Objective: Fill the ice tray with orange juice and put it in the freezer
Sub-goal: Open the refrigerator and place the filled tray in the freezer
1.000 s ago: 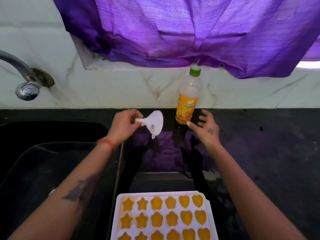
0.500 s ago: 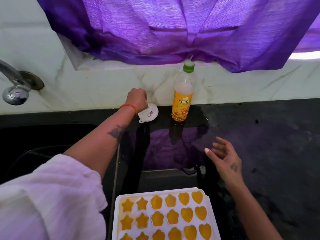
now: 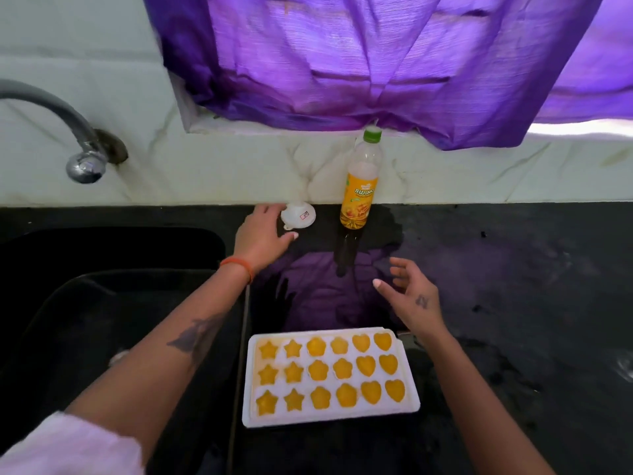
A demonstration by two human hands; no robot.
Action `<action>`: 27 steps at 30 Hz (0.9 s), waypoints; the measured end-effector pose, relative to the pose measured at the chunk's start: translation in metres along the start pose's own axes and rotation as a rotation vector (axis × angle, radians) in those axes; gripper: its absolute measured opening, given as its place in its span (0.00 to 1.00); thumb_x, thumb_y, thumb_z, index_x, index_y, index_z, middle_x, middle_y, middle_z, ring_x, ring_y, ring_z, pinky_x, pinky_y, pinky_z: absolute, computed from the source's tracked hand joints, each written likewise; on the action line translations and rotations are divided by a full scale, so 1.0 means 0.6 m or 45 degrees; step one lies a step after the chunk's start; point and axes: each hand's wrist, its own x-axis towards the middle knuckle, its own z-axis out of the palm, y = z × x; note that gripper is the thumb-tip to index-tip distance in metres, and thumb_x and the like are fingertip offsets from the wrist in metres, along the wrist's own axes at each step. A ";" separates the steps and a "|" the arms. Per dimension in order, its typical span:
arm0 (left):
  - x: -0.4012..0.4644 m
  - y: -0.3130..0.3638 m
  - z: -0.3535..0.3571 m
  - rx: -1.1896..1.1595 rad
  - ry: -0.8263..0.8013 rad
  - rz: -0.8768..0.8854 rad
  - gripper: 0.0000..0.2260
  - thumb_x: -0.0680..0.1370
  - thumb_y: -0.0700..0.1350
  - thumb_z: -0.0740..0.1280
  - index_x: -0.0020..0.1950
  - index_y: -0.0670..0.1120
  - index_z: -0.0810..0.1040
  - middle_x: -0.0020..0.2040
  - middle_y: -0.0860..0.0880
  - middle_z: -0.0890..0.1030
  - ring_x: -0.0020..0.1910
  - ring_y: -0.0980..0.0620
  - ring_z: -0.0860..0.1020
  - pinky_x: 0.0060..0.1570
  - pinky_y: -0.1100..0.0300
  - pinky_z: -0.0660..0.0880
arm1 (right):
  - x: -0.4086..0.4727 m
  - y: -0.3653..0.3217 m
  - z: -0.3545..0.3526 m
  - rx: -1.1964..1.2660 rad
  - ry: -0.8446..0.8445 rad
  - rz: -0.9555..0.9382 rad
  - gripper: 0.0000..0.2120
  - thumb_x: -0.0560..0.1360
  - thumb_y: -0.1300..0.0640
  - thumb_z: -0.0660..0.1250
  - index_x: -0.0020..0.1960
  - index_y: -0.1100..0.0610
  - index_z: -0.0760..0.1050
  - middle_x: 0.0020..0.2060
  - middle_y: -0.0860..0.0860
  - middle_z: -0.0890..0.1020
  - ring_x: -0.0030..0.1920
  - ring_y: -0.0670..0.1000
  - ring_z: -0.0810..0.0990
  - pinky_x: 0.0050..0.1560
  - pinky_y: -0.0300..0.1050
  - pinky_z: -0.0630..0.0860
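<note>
A white ice tray (image 3: 251, 411) lies on the black counter near me, its star, flower and heart cells full of orange juice. A juice bottle (image 3: 360, 186) with a green cap stands upright at the back wall, holding a little juice. A white funnel (image 3: 300, 216) sits mouth-down beside the bottle, to its left. My left hand (image 3: 262, 234) hovers just left of the funnel, fingers relaxed, holding nothing. My right hand (image 3: 412, 299) floats above the counter beyond the tray's far right corner, fingers spread and empty.
A black sink (image 3: 102, 303) fills the left side, with a metal tap (image 3: 80, 156) on the marble wall above it. A purple curtain (image 3: 359, 53) hangs over the ledge behind the bottle. The counter (image 3: 513, 286) stretches to the right.
My left hand let go of the funnel, now standing mouth-down by the wall, and drew back slightly. My right hand left the bottle and came back toward the tray.
</note>
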 end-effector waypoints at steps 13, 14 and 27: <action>-0.451 -0.032 -0.033 0.009 0.394 -0.660 0.34 0.74 0.57 0.68 0.75 0.49 0.60 0.75 0.47 0.63 0.74 0.46 0.62 0.69 0.47 0.64 | -0.135 -0.090 0.097 -0.353 -0.461 -0.822 0.25 0.76 0.46 0.65 0.68 0.59 0.70 0.66 0.58 0.73 0.69 0.59 0.67 0.69 0.60 0.64; -0.493 -0.036 -0.036 0.034 0.403 -0.745 0.35 0.74 0.58 0.67 0.76 0.49 0.58 0.76 0.47 0.61 0.74 0.46 0.61 0.70 0.47 0.63 | -0.156 -0.098 0.110 -0.377 -0.509 -0.877 0.26 0.76 0.45 0.64 0.68 0.59 0.70 0.67 0.58 0.72 0.70 0.61 0.66 0.69 0.62 0.63; -1.061 -0.029 -0.012 -0.018 0.683 -1.812 0.36 0.75 0.60 0.64 0.77 0.51 0.52 0.78 0.49 0.55 0.77 0.44 0.55 0.72 0.42 0.59 | -0.563 -0.160 0.262 -0.700 -1.422 -1.602 0.31 0.77 0.38 0.55 0.76 0.49 0.56 0.76 0.52 0.56 0.77 0.56 0.48 0.74 0.61 0.47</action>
